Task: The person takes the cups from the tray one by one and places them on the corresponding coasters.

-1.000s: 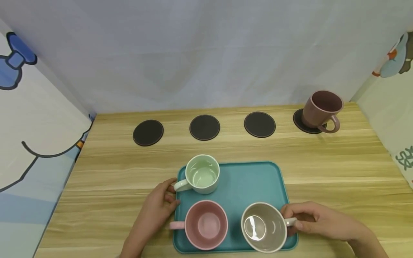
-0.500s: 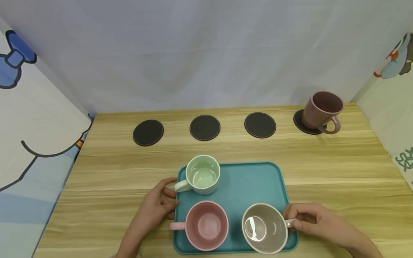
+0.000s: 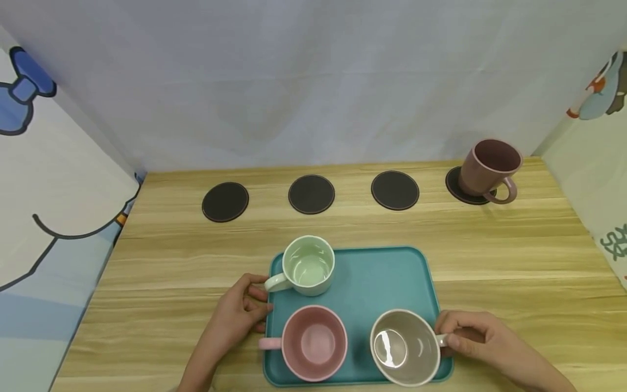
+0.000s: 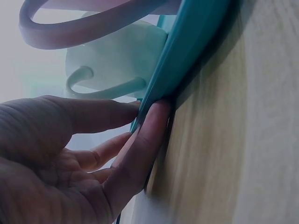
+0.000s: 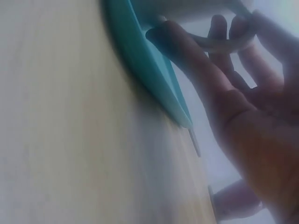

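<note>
With right hand (image 3: 485,340), pinching the handle (image 3: 442,340) of the grey mug (image 3: 405,348) between thumb and fingers. Grey mug at near right of the teal tray (image 3: 379,272), mouth up, handle pointing right, across the tray's right edge. Cannot tell if base touching tray; right wrist view blurred.

With left hand (image 3: 237,313), pinching the tray's left edge between the digits, one fingertip low at the rim, next to the counter (image 3: 147,283). Just beside those fingers, toward far side: pale green mug (image 3: 308,267), at tray's far left, handle pointing left over the rim. Toward near side: pink mug (image 3: 314,343), at tray's near left, handle also out left over the rim. Grey mug right of pink, apart from it.

Farther out, along the counter's far side: row of three bare black coasters (image 3: 311,194), plus a fourth coaster (image 3: 455,190) at far right, under a maroon mug (image 3: 482,174), upright, handle toward near right. Behind the row, pale cloth (image 3: 313,81).
</note>
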Demonstrator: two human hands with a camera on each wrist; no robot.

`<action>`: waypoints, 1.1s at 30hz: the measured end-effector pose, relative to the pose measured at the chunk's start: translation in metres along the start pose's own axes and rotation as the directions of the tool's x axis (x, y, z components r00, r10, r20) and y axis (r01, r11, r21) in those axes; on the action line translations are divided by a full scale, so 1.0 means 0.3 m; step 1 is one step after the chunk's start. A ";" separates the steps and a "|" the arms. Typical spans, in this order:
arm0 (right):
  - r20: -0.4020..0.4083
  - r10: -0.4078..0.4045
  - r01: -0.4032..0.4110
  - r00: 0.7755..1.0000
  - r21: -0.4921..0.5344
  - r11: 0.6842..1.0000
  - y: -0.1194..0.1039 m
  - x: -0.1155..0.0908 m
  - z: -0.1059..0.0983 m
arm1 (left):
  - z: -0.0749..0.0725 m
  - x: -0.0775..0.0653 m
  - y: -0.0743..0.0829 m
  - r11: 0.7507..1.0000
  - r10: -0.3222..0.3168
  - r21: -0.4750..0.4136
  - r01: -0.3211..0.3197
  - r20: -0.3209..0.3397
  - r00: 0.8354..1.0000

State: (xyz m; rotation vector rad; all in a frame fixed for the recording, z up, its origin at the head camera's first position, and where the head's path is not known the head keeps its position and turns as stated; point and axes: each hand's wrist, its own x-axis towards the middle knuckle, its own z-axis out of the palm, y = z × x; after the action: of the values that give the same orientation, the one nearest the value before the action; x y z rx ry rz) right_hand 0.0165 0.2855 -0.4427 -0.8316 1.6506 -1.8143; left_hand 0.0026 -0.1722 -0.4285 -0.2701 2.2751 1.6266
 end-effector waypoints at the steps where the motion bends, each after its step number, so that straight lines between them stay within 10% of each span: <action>1: -0.005 0.006 -0.006 1.000 0.012 1.000 0.001 -0.001 0.001 | 0.001 -0.001 -0.002 1.000 -0.004 0.000 0.004 -0.006 1.000; 12: -0.145 0.130 -0.112 0.981 0.126 0.986 -0.038 -0.008 0.009 | 0.012 -0.005 0.013 0.998 -0.037 0.049 0.040 -0.062 0.997; 25: -0.333 0.020 -0.003 0.943 0.052 0.999 -0.058 0.037 -0.034 | 0.018 -0.004 0.010 0.998 -0.035 0.053 0.038 -0.058 0.998; 33: -0.508 -0.022 0.068 0.861 0.072 0.995 -0.088 0.107 -0.051 | 0.017 -0.005 0.010 0.997 -0.025 0.067 0.028 -0.052 0.998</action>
State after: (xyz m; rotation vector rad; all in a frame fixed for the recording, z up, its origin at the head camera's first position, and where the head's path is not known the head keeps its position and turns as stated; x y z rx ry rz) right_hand -0.0159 0.2743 -0.4146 -0.3635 1.8502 -2.2595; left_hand 0.0038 -0.1664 -0.4269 -0.3278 2.3492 1.5432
